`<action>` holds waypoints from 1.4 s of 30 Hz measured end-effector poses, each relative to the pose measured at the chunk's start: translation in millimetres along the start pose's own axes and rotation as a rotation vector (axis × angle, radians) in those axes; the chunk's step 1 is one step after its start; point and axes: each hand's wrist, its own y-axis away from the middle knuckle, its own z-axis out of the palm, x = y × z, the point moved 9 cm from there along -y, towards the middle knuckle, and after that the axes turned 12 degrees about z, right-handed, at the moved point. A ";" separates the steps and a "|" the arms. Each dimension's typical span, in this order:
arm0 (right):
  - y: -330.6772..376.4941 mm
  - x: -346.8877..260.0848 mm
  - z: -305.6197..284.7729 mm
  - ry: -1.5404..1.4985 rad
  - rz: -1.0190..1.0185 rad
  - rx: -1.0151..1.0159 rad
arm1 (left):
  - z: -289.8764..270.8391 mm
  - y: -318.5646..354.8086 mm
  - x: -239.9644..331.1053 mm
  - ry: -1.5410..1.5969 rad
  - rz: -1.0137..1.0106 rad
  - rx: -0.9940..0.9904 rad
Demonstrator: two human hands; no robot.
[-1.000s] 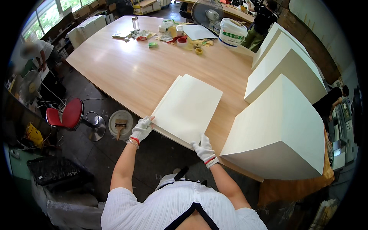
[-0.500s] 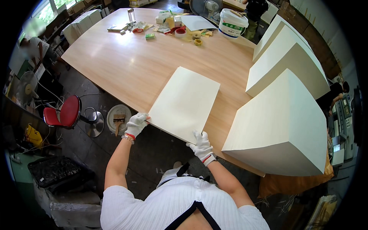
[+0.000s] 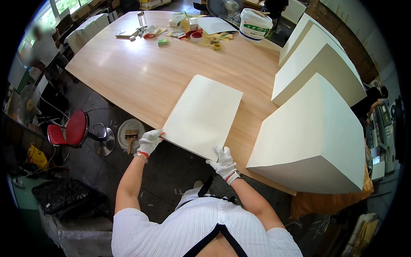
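Note:
A stack of cream-white paper sheets [image 3: 203, 113] lies aslant at the near edge of the wooden table [image 3: 141, 81]. My left hand [image 3: 150, 140], in a white work glove with bare fingertips, grips the stack's near left corner. At its near right corner my right hand [image 3: 222, 162], gloved too, has its fingers on top and along the side edge; the thumb side is partly hidden. Both hands hold the stack from the near side. To the right stands a tall, fanned pile of the same paper [image 3: 299, 132], its sides curved.
Behind that pile stand further curved paper piles [image 3: 319, 70]. A white bucket [image 3: 255, 25] and scattered tape rolls and packets [image 3: 197, 36] occupy the table's far end. On the floor at left are a red chair [image 3: 77, 128] and a tub lid with a brush [image 3: 130, 136].
The whole view has shifted slightly. Both hands keep their hold on the stack's near corners. A person at the far left has straightened up.

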 end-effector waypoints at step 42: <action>246.6 77.6 -582.6 0.057 0.153 0.863 | 434.6 90.3 711.2 -0.579 1.612 -0.755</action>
